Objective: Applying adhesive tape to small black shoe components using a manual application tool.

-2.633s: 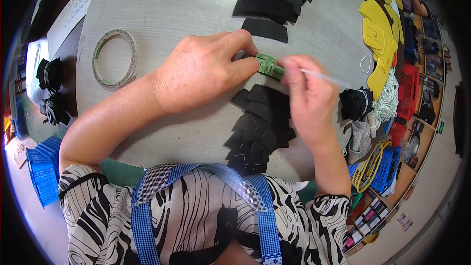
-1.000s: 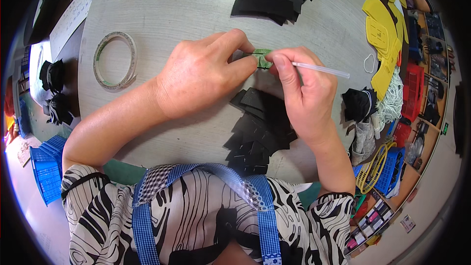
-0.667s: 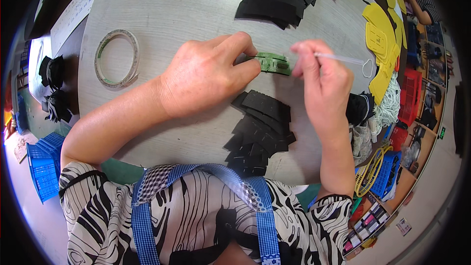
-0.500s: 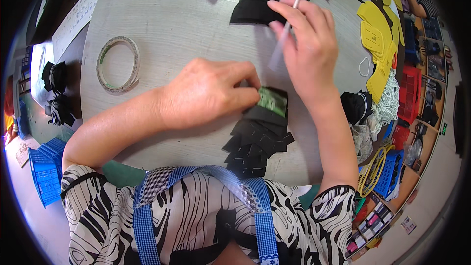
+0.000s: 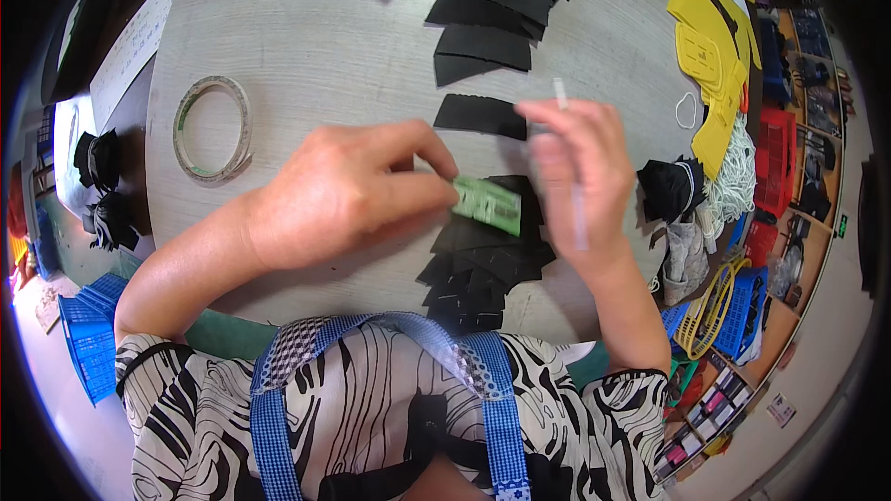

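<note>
My left hand [image 5: 329,190] pinches a small green rectangular template [image 5: 489,208] by its left end, tilted above the near pile of black pieces [image 5: 464,283]. These flat cut pieces overlap in a row toward me, with short pale marks on some. My right hand [image 5: 589,181], blurred, holds a thin whitish pen-like stick [image 5: 560,93]. Its fingertips are at the right end of a single black piece [image 5: 475,114] that lies apart in mid-table. Beyond it, more black pieces [image 5: 487,7] are fanned out on the table.
A roll of tape [image 5: 181,134] lies at the left. Tied black bundles [image 5: 670,190], yellow pieces [image 5: 701,56] and white cord [image 5: 730,190] are at the right edge. Blue baskets [image 5: 88,343] stand at the lower left, a red crate [image 5: 775,162] at the right.
My right hand has come nearer from the far fan, and a black piece now lies separate at its fingertips. My left hand has shifted left with the green template, now tilted.
</note>
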{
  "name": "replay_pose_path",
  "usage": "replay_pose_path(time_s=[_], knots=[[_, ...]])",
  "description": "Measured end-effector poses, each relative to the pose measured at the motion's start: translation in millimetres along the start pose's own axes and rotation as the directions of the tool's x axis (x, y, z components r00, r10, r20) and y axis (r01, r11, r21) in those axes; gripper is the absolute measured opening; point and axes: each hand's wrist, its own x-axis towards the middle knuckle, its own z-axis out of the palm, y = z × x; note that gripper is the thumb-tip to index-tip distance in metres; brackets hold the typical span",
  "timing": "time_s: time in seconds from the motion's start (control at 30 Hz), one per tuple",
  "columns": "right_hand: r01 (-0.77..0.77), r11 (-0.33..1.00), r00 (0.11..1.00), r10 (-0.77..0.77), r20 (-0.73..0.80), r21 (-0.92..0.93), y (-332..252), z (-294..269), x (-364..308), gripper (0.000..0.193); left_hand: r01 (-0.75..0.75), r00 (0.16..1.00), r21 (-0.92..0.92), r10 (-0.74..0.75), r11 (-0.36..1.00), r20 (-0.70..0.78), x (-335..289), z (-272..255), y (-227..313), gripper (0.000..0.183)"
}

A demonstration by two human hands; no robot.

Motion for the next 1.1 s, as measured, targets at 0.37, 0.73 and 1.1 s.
replay_pose_path(time_s=[0.37,0.73,1.1], knots=[[-0.414,0.737,0.873,0.487,0.005,0.534,-5,-4,-11,0.021,0.055,0.984,0.304,-0.001,0.951,-0.176,25,10,-21,0.022],[-0.263,0.931,0.964,0.262,0.038,0.254,-12,9,2,0.016,0.054,0.989,0.359,0.0,0.932,-0.147,23,12,-22,0.025],[-0.216,0.948,0.976,0.202,0.084,0.233,-23,12,17,0.013,0.072,0.988,0.341,-0.019,0.937,-0.155,23,14,-20,0.028]])
